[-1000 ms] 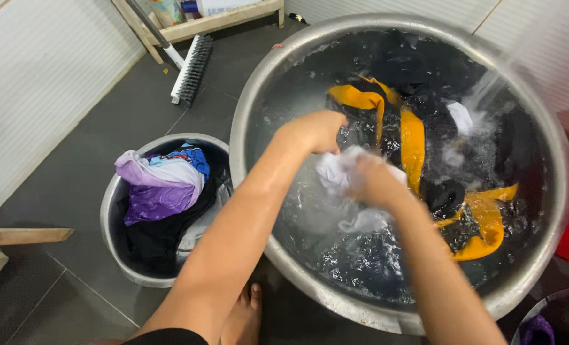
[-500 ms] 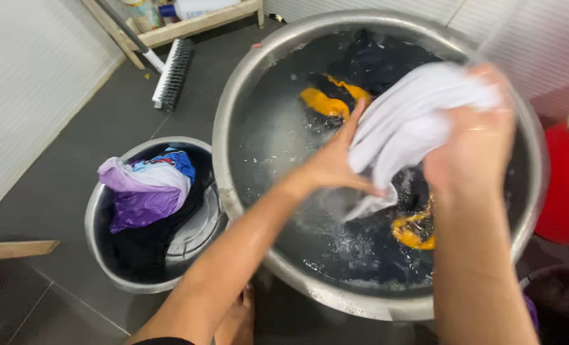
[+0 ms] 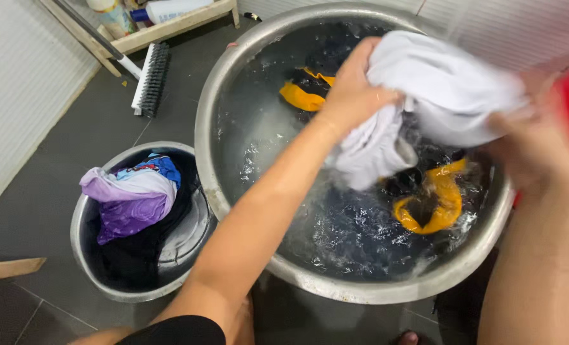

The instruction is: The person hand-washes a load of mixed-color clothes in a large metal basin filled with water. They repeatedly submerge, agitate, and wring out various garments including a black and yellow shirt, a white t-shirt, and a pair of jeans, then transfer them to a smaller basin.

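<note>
Steel takes up most of the view: a wide, round metal basin (image 3: pixel 233 83) with a dull, scuffed rim, filled with dark, frothing water in which black and orange clothes (image 3: pixel 434 201) float. Beside it to the left stands a smaller metal bowl (image 3: pixel 83 255), touching or nearly touching the big rim, heaped with purple, white and blue laundry (image 3: pixel 131 198) over something black. Dark matte floor tiles (image 3: pixel 61 128) run beneath both, and a long-handled scrubbing brush (image 3: pixel 149 80) lies farther back near a wooden rack.

Above the water, clear of the surface, a white garment (image 3: pixel 444 89) is held up between both hands. It is soft, soaked cloth, bunched into thick folds, its long axis running roughly left to right across the upper half of the basin, with a twisted tail hanging down toward the water at the left end. The left hand (image 3: pixel 354 86) is clenched on that left end, fingers buried in the cloth, wet forearm reaching in diagonally. The right hand (image 3: pixel 530 150) is blurred; it grasps the right end from below, though its fingers cannot be made out singly. Both hands are on the cloth, so neither is nearer
</note>
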